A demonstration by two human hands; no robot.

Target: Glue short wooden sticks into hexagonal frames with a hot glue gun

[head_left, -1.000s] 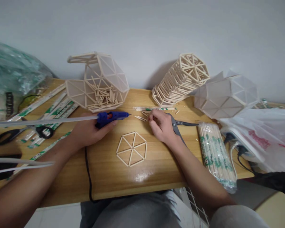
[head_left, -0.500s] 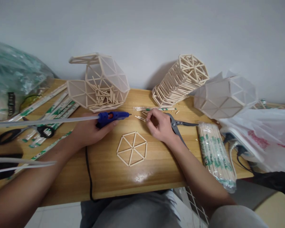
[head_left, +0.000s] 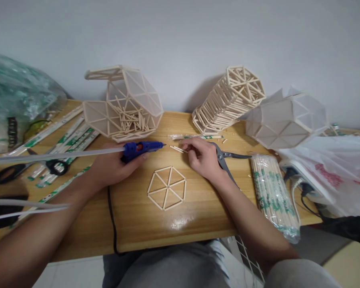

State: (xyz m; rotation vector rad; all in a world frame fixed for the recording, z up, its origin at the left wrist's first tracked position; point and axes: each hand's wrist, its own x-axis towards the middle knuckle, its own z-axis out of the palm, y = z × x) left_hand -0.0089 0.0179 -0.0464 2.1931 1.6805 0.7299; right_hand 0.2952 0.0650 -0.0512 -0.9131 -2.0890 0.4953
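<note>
My left hand [head_left: 114, 162] is wrapped round a blue glue gun [head_left: 141, 150]. A translucent glue stick [head_left: 63, 153] runs out of its back, and its nozzle points right. Over short wooden sticks [head_left: 177, 149] on the table, my right hand [head_left: 201, 157] has its fingers bent forward and the thumb apart from the index finger; nothing shows held, though the fingertips are partly hidden. Flat between my forearms lies a hexagon of sticks [head_left: 167, 187] with spokes meeting at its centre. Cutting pliers [head_left: 223, 156] lie partly behind my right hand.
At the back stand an open panelled stick frame [head_left: 108, 116] with loose sticks inside, a stick tower [head_left: 225, 102] and a papered stick shape [head_left: 283, 118]. Scissors [head_left: 30, 168] and wrapped sticks lie left. A stick pack [head_left: 274, 196] and a power strip [head_left: 303, 180] are at right.
My right hand's fingers have stretched forward over the short sticks, and the ring of thumb and index finger has opened. My left hand and the glue gun stay nearly still.
</note>
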